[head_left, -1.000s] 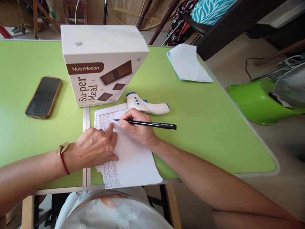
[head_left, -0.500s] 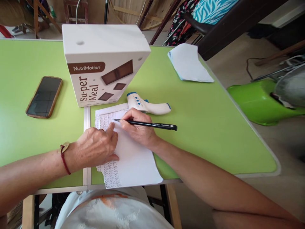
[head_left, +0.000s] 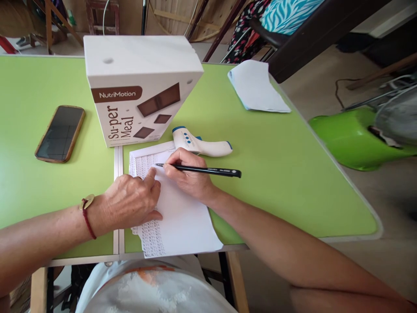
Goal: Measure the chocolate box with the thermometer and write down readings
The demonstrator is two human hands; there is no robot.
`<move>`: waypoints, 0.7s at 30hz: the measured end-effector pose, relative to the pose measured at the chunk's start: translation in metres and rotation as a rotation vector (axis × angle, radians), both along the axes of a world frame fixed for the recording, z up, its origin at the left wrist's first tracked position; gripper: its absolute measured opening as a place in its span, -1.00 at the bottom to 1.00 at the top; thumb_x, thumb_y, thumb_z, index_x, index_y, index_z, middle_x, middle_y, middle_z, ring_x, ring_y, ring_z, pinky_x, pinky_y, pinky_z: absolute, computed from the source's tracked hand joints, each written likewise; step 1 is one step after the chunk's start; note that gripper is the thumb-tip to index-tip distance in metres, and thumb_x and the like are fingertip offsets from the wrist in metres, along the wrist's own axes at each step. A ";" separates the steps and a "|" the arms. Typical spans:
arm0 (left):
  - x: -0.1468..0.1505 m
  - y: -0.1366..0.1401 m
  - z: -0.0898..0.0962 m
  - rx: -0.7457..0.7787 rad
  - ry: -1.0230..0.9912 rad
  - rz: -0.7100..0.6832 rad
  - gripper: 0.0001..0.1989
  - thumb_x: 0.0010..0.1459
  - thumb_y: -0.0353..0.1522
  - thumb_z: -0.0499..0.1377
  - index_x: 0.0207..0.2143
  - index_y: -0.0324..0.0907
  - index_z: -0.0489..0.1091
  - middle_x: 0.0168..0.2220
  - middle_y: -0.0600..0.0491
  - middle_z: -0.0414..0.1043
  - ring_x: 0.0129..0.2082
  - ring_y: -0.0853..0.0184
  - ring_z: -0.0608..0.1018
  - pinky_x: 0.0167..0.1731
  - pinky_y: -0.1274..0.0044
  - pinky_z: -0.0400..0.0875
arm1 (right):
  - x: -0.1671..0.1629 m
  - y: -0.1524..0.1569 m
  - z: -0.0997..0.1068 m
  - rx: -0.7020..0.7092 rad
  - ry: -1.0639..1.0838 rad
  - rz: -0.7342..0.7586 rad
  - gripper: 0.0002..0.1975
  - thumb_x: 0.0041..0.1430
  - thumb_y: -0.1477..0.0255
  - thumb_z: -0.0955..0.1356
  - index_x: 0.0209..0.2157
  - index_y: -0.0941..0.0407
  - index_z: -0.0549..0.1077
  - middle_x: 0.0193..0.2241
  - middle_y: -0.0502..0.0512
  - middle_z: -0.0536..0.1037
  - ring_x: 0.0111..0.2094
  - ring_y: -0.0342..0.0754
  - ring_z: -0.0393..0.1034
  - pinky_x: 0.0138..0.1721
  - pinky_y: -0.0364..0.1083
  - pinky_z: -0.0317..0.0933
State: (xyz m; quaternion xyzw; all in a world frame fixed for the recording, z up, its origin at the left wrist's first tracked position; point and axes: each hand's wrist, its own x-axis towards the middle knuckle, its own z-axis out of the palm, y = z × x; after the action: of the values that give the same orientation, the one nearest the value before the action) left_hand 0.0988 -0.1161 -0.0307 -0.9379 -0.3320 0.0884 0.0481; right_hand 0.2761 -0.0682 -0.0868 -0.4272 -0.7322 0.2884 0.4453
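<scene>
My right hand (head_left: 190, 176) grips a black pen (head_left: 218, 171), its tip at the paper beside rows of handwritten letters. The white sheets of paper (head_left: 187, 226) lie at the table's near edge, with writing down their left side. Across that writing rests my left hand (head_left: 137, 200), pressing the paper, index finger and thumb extended and the other fingers curled under. Its index fingertip is just below the pen tip. Just beyond my right hand, a white and blue infrared thermometer (head_left: 202, 143) lies at the top edge of the sheets.
A tall white NutriMotion box (head_left: 143, 104) stands behind the paper. To the left lies a phone (head_left: 60, 134) in a brown case. Folded papers (head_left: 257, 87) are at the far right of the green table (head_left: 293, 174). A green bucket (head_left: 345, 139) stands beyond the table's right edge.
The view has shifted very slightly. Both hands and the pen stay in nearly the same place on the paper.
</scene>
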 end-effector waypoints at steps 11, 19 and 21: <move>-0.001 0.001 0.000 0.001 -0.002 -0.007 -0.46 0.16 0.01 0.16 -0.14 -0.32 0.37 0.00 -0.28 0.39 -0.60 0.29 0.48 -0.70 0.47 0.20 | 0.000 0.000 -0.001 0.016 0.001 -0.029 -0.84 0.00 0.51 0.31 -0.57 0.06 0.24 -0.66 -0.14 0.33 -0.62 -0.22 0.16 -0.58 -0.19 0.12; -0.001 0.000 0.000 -0.009 -0.012 -0.001 -0.46 0.15 0.01 0.18 -0.15 -0.32 0.37 -0.02 -0.28 0.40 -0.60 0.35 0.46 -0.69 0.50 0.17 | 0.000 0.000 -0.001 0.005 -0.019 -0.051 -0.84 0.00 0.50 0.30 -0.58 0.06 0.23 -0.66 -0.13 0.33 -0.62 -0.22 0.16 -0.57 -0.18 0.13; -0.001 0.001 0.000 -0.003 0.001 -0.006 -0.46 0.16 0.02 0.16 -0.15 -0.32 0.37 -0.01 -0.28 0.39 -0.60 0.32 0.47 -0.70 0.48 0.18 | -0.001 0.000 0.000 0.009 -0.017 -0.044 -0.84 0.01 0.50 0.30 -0.58 0.06 0.22 -0.66 -0.13 0.32 -0.61 -0.22 0.16 -0.57 -0.18 0.13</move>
State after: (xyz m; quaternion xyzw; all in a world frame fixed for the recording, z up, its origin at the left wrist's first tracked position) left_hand 0.0974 -0.1155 -0.0305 -0.9389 -0.3292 0.0891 0.0472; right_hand 0.2752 -0.0681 -0.0871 -0.4437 -0.7277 0.2712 0.4472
